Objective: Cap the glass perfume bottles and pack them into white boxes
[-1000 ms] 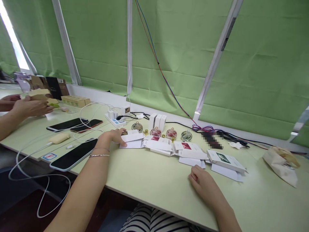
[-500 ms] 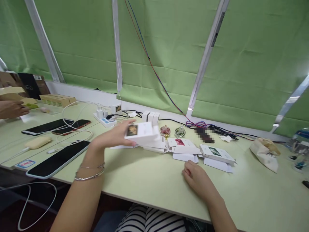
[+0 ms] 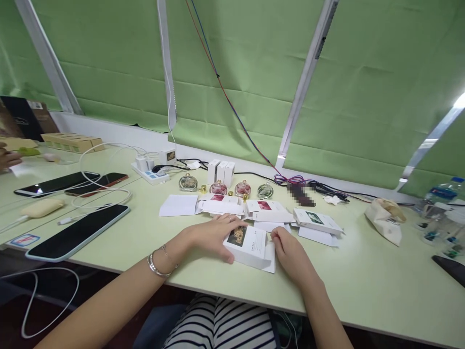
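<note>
My left hand point(image 3: 212, 235) grips the left side of a small white flat carton point(image 3: 250, 245) with a gold picture on its face, held just above the near part of the pale green table point(image 3: 363, 281). Against the carton's right edge rests my right hand point(image 3: 288, 252), fingers curled on it. Behind lie more flat white cartons point(image 3: 269, 211), some with red or green pictures, and a loose white card point(image 3: 178, 204). Several round glass bottles point(image 3: 218, 187) stand in a row beyond them, beside three small white boxes point(image 3: 221, 170).
Phones point(image 3: 74, 235) and white cables point(image 3: 105, 194) lie at the left, with a power strip point(image 3: 150, 173) behind. Another person's hand point(image 3: 7, 159) works at the far left near brown boxes point(image 3: 72, 142). A paper bag point(image 3: 387, 218) and plastic bottles point(image 3: 441, 206) sit at the right.
My left hand picked the gold-picture carton off the pile at the left and brought it down in front of me. My right hand moved onto its right edge. The view turned right.
</note>
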### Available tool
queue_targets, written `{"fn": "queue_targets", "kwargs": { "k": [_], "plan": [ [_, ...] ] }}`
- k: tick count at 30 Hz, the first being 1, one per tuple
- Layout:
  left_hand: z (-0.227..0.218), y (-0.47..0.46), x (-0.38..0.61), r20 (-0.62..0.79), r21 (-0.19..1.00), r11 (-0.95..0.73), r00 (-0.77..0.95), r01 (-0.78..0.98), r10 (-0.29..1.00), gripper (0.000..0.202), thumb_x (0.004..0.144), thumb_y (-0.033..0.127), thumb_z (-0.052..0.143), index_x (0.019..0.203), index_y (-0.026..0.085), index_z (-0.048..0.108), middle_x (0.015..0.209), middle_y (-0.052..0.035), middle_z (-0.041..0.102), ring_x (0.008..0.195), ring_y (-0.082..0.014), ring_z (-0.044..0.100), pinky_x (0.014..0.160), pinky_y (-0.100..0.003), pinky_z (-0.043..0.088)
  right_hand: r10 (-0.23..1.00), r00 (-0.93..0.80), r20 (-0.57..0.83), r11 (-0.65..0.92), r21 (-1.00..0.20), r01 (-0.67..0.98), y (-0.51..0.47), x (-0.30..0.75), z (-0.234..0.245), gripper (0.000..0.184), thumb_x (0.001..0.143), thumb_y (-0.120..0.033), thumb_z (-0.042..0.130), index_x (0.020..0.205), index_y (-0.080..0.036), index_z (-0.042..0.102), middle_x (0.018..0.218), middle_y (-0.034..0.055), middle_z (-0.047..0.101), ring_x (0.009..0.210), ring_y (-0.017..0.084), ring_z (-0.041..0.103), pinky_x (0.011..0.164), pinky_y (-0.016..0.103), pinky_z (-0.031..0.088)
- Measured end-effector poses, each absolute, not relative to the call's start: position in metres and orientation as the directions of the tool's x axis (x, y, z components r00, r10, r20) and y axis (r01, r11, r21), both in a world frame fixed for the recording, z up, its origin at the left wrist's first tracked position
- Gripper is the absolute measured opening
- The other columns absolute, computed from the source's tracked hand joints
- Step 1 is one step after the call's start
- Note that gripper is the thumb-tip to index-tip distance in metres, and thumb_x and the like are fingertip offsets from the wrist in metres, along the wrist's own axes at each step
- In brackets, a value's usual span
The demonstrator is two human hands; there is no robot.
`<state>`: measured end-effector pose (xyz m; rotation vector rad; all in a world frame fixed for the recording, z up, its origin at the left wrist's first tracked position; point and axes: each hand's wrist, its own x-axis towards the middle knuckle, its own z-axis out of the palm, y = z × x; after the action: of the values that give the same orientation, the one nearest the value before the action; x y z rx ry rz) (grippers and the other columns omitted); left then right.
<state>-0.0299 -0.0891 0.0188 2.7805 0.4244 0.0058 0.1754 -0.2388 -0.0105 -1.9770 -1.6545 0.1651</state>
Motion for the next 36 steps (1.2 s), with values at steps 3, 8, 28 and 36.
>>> {"fn": "queue_targets", "kwargs": {
  "k": [3, 8, 28, 36],
  "plan": [
    [0.019, -0.092, -0.026, 0.005, 0.288, -0.926, 0.966, 0.246, 0.258, 0.089, 0.062, 0.055, 0.069, 0.137, 0.028, 0.030, 0.133, -0.0103, 0.042, 0.127, -0.0329, 0.031, 0.104, -0.046, 0.026, 0.942, 0.249, 0.227, -0.097, -0.525, 0.846, -0.238, 0.177, -0.010, 0.020, 0.091, -0.024, 0.026, 0.090, -0.023, 0.046, 0.092, 0.0044, 0.061, 0.084, 0.021, 0.056, 0.071, 0.032, 0.041],
    [0.021, -0.096, -0.022, 0.022, 0.253, -0.939, 0.969, 0.231, 0.244, 0.089, 0.064, 0.057, 0.066, 0.138, 0.023, 0.031, 0.140, -0.0103, 0.038, 0.129, -0.0330, 0.028, 0.106, -0.047, 0.023, 0.948, 0.249, 0.197, -0.085, -0.597, 0.798, -0.237, 0.177, -0.010, 0.022, 0.091, -0.024, 0.029, 0.103, -0.021, 0.046, 0.099, 0.0070, 0.062, 0.094, 0.021, 0.057, 0.079, 0.033, 0.042],
    [-0.025, -0.151, -0.062, 0.207, 0.440, -0.707, 0.704, 0.553, 0.679, 0.067, 0.078, 0.042, 0.061, 0.137, 0.027, 0.031, 0.153, -0.0062, 0.010, 0.139, -0.0312, 0.007, 0.109, -0.050, 0.024, 0.997, 0.000, 0.082, 0.062, -0.749, 0.659, -0.253, 0.159, -0.021, 0.073, 0.074, -0.031, 0.059, 0.137, -0.021, 0.024, 0.135, 0.0096, 0.036, 0.123, 0.023, 0.036, 0.104, 0.040, 0.029],
    [-0.027, -0.147, -0.066, 0.197, 0.475, -0.712, 0.726, 0.517, 0.659, 0.063, 0.079, 0.040, 0.061, 0.135, 0.029, 0.035, 0.151, -0.0054, 0.018, 0.139, -0.0299, 0.007, 0.109, -0.050, 0.022, 0.996, 0.021, 0.081, 0.052, -0.798, 0.600, -0.254, 0.160, -0.019, 0.067, 0.072, -0.029, 0.061, 0.132, -0.023, 0.031, 0.127, 0.0078, 0.041, 0.114, 0.021, 0.044, 0.099, 0.037, 0.035]
  ]
}}
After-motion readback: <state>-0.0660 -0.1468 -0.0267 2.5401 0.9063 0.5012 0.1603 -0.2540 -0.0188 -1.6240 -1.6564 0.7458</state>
